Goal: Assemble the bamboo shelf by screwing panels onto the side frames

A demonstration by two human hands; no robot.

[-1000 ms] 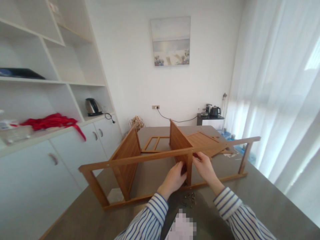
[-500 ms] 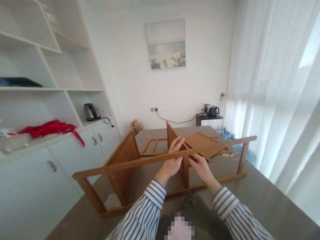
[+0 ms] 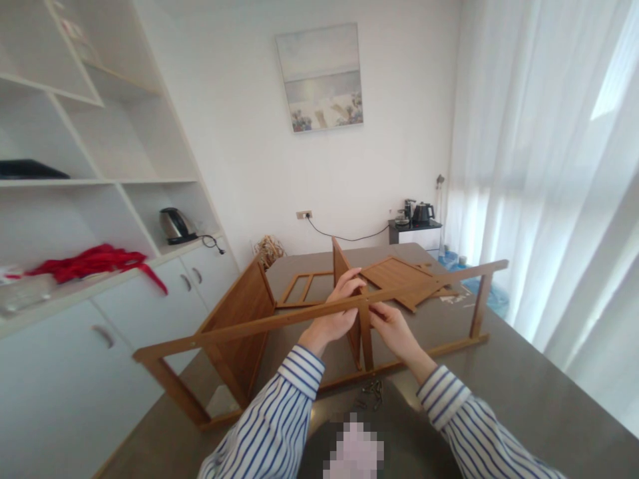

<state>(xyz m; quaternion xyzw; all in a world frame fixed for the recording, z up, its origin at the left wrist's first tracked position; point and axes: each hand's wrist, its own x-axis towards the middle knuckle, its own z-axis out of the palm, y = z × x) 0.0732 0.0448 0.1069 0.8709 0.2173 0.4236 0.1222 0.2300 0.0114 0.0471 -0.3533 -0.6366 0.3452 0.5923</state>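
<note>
Frame (image 3: 279, 320) and panel (image 3: 242, 309) are of smooth, low-sheen wood, the small screws (image 3: 374, 390) of shiny metal, the tabletop (image 3: 529, 386) smooth and faintly glossy, the sleeves (image 3: 264, 414) matt cloth, and the curtain (image 3: 544, 213) sheer fabric.

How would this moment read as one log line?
Left hand: at middle board | Right hand: at middle post of wooden frame | Screws: on table, in front of frame

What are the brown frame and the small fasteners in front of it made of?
Brown frame: probably wood or bamboo, smooth satin finish, judging by its warm colour and sheen. Small fasteners: likely metal, since they glint dully; too small to tell the finish.
</note>
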